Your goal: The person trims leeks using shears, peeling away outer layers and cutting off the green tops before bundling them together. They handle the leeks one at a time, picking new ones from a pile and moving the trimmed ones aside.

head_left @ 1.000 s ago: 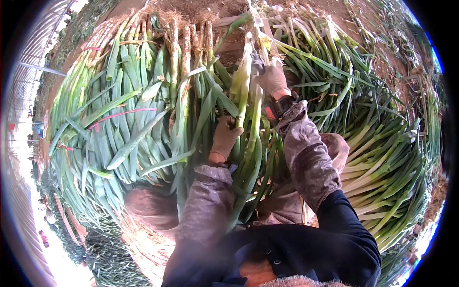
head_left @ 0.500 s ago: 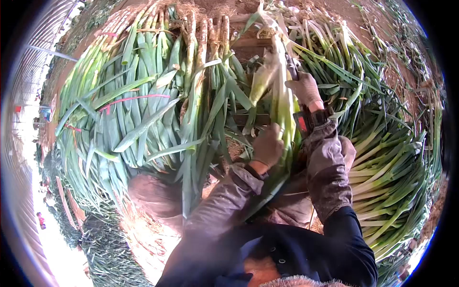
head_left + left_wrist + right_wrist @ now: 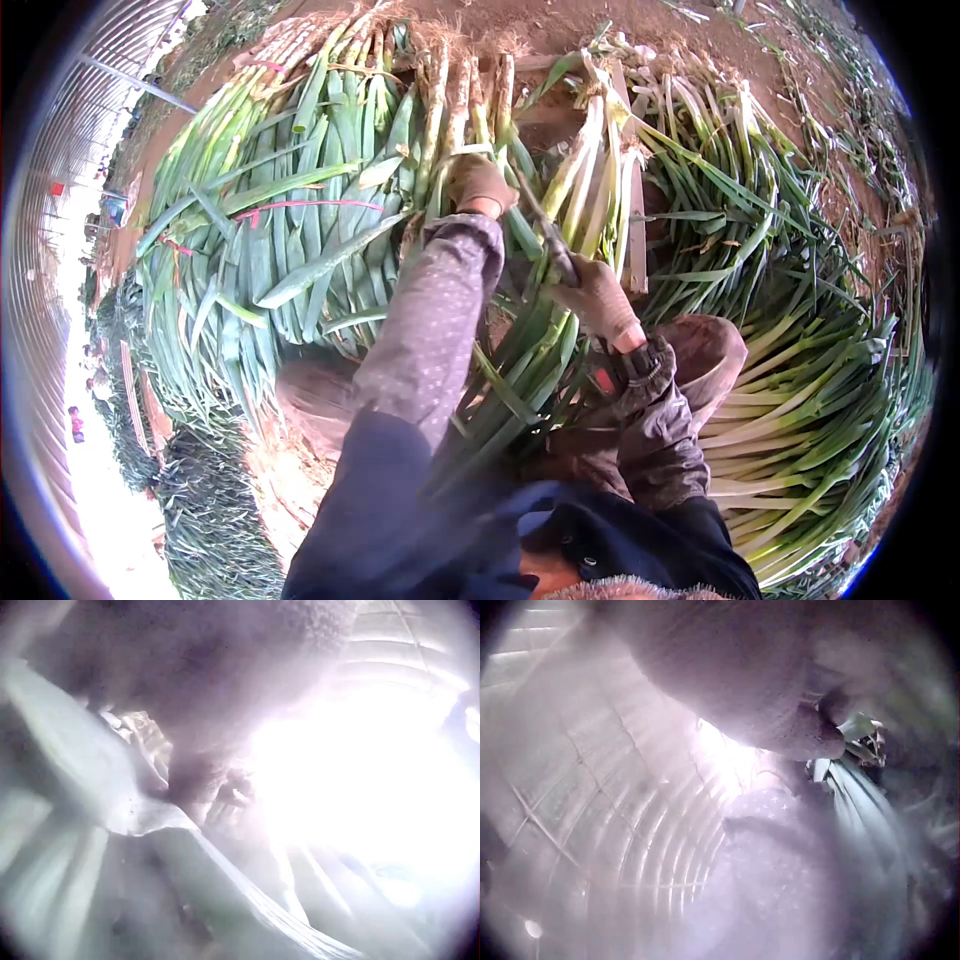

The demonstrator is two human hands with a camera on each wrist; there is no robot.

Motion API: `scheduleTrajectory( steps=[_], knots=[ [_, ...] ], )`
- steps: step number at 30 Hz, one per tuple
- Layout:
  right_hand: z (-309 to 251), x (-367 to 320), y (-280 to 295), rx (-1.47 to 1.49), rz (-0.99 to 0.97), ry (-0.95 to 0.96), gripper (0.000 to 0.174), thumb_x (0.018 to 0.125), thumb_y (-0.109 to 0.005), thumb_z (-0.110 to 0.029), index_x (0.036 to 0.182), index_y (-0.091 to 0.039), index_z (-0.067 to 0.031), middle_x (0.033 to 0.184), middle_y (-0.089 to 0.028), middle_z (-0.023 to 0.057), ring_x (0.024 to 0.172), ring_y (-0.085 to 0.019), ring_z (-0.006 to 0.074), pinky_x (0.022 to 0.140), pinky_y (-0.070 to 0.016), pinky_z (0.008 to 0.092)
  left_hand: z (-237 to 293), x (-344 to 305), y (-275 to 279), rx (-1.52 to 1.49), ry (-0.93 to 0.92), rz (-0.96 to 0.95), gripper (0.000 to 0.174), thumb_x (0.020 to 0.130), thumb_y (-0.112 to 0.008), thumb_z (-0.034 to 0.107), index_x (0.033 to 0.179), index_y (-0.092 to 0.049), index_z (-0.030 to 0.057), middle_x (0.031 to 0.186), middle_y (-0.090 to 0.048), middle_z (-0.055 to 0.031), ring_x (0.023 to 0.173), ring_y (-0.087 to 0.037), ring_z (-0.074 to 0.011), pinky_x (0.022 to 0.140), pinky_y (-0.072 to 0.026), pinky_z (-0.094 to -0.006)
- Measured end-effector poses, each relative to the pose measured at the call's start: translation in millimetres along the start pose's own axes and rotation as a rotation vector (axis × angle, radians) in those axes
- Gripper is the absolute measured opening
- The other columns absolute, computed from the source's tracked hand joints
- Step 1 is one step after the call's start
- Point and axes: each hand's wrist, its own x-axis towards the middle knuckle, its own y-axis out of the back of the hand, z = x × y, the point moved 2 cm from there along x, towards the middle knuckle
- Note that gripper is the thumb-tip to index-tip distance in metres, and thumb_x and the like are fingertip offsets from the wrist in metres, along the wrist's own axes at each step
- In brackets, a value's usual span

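Note:
My gloved left hand (image 3: 480, 186) lies over root-topped green onion stalks (image 3: 457, 105) at the top middle of the head view. Its fingertips are hidden, and I cannot tell whether they grip a stalk. The left wrist view is blurred and glaring, with a pale leaf (image 3: 82, 750) close under the hand. My gloved right hand (image 3: 600, 302) grips a long, thin grey tool (image 3: 550, 232), its tip pointing up and left toward the left hand. Beneath the tool lie paler-stemmed green onions (image 3: 585, 155), leaves toward my lap.
A large heap of green onions (image 3: 330, 230) with pink ties (image 3: 330, 204) covers the left side. More onions lie at the upper right (image 3: 700, 200), and white-stemmed ones (image 3: 780, 440) fan out lower right. A wooden board (image 3: 637, 235) stands beside the middle stalks.
The left hand has let go of the onion in the middle and moved up and left onto the rooted stalks. The right hand has come down and left with the tool.

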Motion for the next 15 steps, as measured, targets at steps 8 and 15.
scheduleTrajectory(
  steps=[8, 15],
  knots=[
    [2.2, -51.3, 7.1, -0.008, 0.015, -0.02, 0.043, 0.079, -0.077, -0.019, 0.111, -0.06, 0.003, 0.077, -0.062, 0.0192, 0.067, -0.058, 0.0283, 0.07, -0.0507, 0.0381, -16.6, -85.5, 2.7, -0.215, -0.189, 0.135, 0.051, 0.081, -0.06, 0.0, 0.13, -0.045, 0.0037, 0.106, -0.062, -0.0233, 0.097, -0.064, -0.0441, 0.081, -0.0537, -0.0509],
    [1.2, -124.2, -32.0, -0.051, -0.005, -0.046, 0.049, 0.078, -0.076, -0.02, 0.119, -0.058, 0.0008, 0.084, -0.066, 0.0266, 0.082, -0.068, 0.0436, 0.072, -0.0544, 0.0446, -66.1, -214.3, -3.4, -0.54, -0.212, 0.131, 0.073, 0.07, -0.069, 0.005, 0.139, -0.044, 0.0011, 0.114, -0.061, -0.0243, 0.104, -0.06, -0.0442, 0.092, -0.0467, -0.0493]
  ],
)
